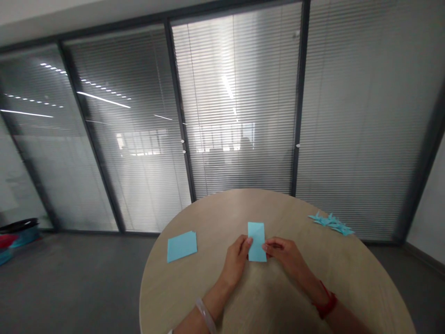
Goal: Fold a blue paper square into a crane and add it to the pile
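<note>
- Two hands are pinching a folded blue paper strip (257, 241), left hand (236, 262) and right hand (282, 254) clamped on opposite sides.
- Folded blue paper pieces (332, 223) are lying finished at the edge of the round wooden table (222, 218).
- Blue paper sheets (181, 246) are remaining unfolded on the left.

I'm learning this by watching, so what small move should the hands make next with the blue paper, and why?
Probably press the narrow pale blue paper rectangle flat with the fingertips. The left hand and right hand hold it at both long edges on the light wood round table, and it looks narrower than the stacked pale blue paper sheets, perhaps folded.
</note>
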### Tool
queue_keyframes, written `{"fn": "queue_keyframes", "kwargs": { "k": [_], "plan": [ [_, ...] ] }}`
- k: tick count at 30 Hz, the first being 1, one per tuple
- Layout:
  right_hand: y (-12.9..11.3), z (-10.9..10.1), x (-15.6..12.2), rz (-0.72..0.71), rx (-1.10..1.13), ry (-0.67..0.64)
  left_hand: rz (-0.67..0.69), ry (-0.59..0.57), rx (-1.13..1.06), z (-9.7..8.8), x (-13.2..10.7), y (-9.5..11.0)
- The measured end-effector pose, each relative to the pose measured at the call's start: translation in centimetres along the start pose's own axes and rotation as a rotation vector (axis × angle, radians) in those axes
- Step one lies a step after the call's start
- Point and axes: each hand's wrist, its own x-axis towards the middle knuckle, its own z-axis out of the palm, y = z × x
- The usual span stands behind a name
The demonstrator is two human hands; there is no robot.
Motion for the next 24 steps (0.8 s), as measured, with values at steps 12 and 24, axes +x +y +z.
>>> {"fn": "queue_keyframes", "kwargs": {
  "k": [12, 24],
  "plan": [
    [0.1, 0.1, 0.1, 0.043, -0.036, -0.068, 0.010, 0.068, 0.063, -0.3, -0.1, -0.3],
    [1.2, 0.2, 0.3, 0.053, -0.011, -0.140, -0.066, 0.100, -0.278, 0.2, 0.2, -0.1]
  ]
}}
